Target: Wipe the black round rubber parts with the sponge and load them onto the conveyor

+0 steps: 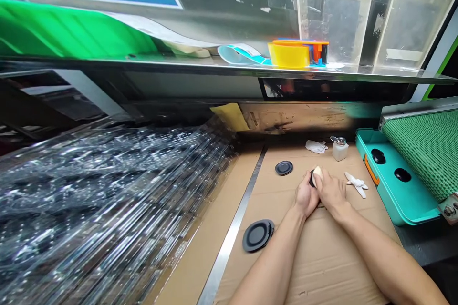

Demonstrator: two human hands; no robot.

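Note:
Close together over the cardboard, both hands work at one small part. My left hand (305, 198) is closed around a small black round part (312, 179), mostly hidden by the fingers. Against its face, my right hand (332, 194) presses a cream-coloured pad (317, 172) with thumb and fingers closed on it; whether it is cloth or sponge I cannot tell. A dark oval lid-like piece (284, 167) lies beyond the left hand. Nearer to me, left of my forearm, are overlapping larger dark pieces (256, 236).
A white-capless-looking pump bottle (339, 151) stands behind the hands, beside a crumpled white wipe (316, 147). Another white cloth (356, 184) lies right. A teal tray (391, 195) with two black parts sits by the green conveyor (425, 138). Stacked clear plastic trays (118, 209) fill the left.

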